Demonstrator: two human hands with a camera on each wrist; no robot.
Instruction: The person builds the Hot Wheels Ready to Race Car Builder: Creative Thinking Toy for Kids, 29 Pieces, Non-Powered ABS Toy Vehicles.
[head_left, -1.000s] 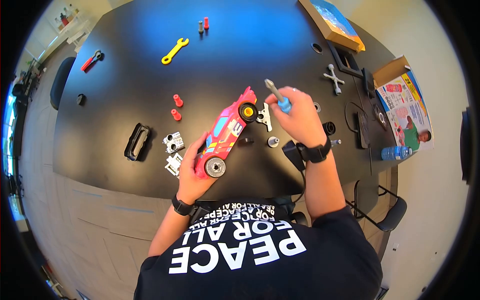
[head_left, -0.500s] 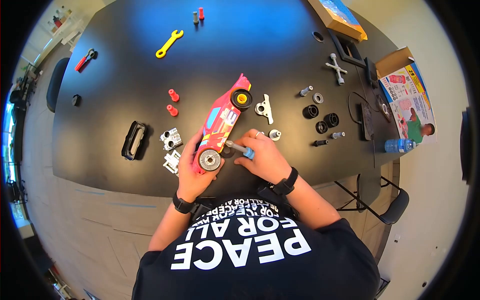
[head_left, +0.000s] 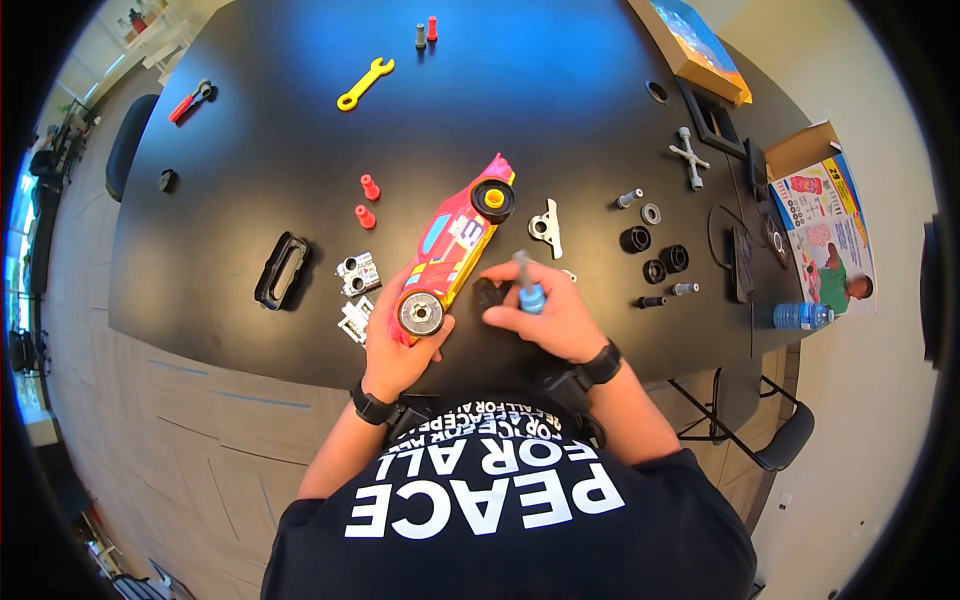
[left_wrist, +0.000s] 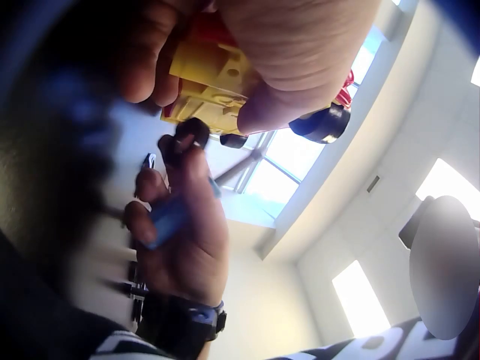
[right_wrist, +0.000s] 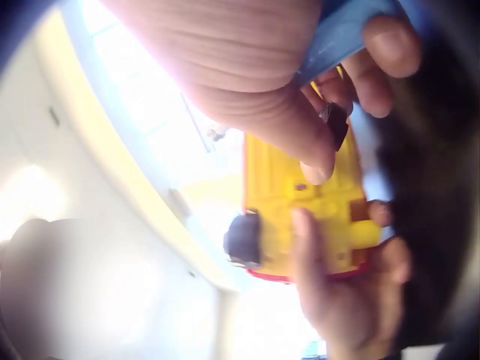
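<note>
My left hand (head_left: 390, 362) grips the rear or front end of a red toy car (head_left: 446, 255), beside its grey wheel (head_left: 421, 314). The car is tilted, its yellow underside (right_wrist: 274, 180) facing my right hand (head_left: 560, 318). That hand keeps a blue-handled screwdriver (head_left: 531, 297) in the palm, shaft pointing up. Between its thumb and fingertips it pinches a small black part (head_left: 488, 293), partly hidden by the fingers. In the left wrist view this dark part (left_wrist: 189, 136) is close below the yellow underside. A white bracket-like piece (head_left: 546, 230) lies beyond the right hand.
Left of the car lie silver engine-like pieces (head_left: 358, 273), red pegs (head_left: 370, 187) and a black frame (head_left: 284, 271). A yellow wrench (head_left: 366, 84) lies farther back. To the right are black rings (head_left: 635, 239), a grey cross wrench (head_left: 689, 158) and a water bottle (head_left: 803, 316).
My right hand came down with the screwdriver to the table beside the car, picked up the black part and drew slightly right. The screwdriver turned upright; my left hand kept holding the car.
</note>
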